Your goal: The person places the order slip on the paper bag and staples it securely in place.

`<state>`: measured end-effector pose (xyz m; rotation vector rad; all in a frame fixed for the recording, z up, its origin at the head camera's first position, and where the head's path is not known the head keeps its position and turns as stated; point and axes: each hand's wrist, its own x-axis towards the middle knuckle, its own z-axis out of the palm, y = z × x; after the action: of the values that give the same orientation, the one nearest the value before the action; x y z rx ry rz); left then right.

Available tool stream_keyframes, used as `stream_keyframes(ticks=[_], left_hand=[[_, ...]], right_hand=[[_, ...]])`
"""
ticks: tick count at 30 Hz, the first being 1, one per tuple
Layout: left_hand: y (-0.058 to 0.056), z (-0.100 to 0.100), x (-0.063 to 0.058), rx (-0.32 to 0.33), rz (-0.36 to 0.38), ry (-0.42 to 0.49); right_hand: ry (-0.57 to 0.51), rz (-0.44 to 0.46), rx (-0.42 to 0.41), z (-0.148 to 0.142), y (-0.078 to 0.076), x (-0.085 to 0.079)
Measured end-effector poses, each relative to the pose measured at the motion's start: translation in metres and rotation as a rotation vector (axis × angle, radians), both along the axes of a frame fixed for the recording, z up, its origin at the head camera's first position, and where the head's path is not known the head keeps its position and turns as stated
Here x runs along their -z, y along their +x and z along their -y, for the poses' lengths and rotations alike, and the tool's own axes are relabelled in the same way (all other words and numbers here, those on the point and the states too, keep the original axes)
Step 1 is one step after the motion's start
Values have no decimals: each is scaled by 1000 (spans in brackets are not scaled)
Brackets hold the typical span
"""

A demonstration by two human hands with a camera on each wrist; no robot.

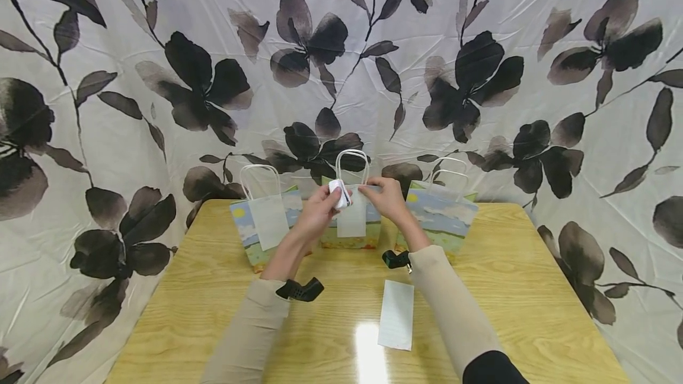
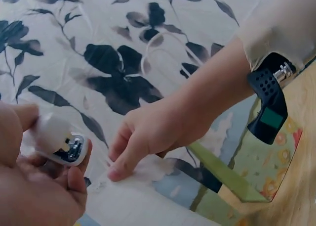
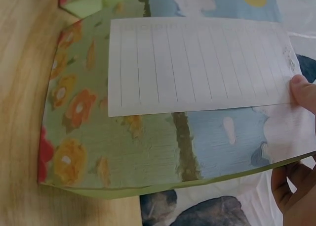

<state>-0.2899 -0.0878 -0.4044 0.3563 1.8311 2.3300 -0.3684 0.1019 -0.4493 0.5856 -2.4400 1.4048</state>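
Observation:
My left hand grips a small white mini stapler, its metal inner part showing in the left wrist view. It is held just left of the top edge of the middle paper gift bag. A lined paper slip lies flat against that bag's painted front, its top edge at the bag's rim. My right hand pinches the slip and the rim together, thumb in front and fingers behind. Small marks show at the slip's top edge in the right wrist view.
To the left stands a matching gift bag with a white slip on its front. A third bag is at the right, partly behind the right forearm. Another lined slip lies on the wooden table. A floral cloth hangs behind.

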Motion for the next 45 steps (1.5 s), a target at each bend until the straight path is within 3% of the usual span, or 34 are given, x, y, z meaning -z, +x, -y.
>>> stream_keyframes(ticks=[2, 7, 10, 13, 20, 25, 29, 33, 37, 41, 45], left_hand=[[-4, -1, -2, -53, -78, -145], [-21, -3, -11, -187, -290, -360], [-34, -3, -15, -194, -386, -448], [-44, -4, -18, -164, -434, -553], [-64, -5, -21, -103, -450, -759], [-74, -6, -23, 10, -406, -857], [-78, -7, -32, 78, -412, -947], [-81, -6, -40, 141, -394, -984], [-85, -3, -40, 189, -373, -1055], [-89, -2, -39, 190, -399, -1105], [-89, -2, -38, 208, -405, -1094]], right_hand=[[7, -12, -3, 0, 0, 1], [20, -49, -19, 0, -2, 1], [23, -62, -28, 0, -4, 0], [33, -57, -21, -1, -4, 1], [34, -67, -28, -3, -4, 3], [29, -64, -28, -5, -3, 6], [2, -111, -37, -6, -4, 5], [-6, -121, -41, -4, -5, 3], [13, -75, -46, 0, -3, 4], [8, -66, -35, 1, -2, 4], [-1, -56, -30, 0, -1, 4]])
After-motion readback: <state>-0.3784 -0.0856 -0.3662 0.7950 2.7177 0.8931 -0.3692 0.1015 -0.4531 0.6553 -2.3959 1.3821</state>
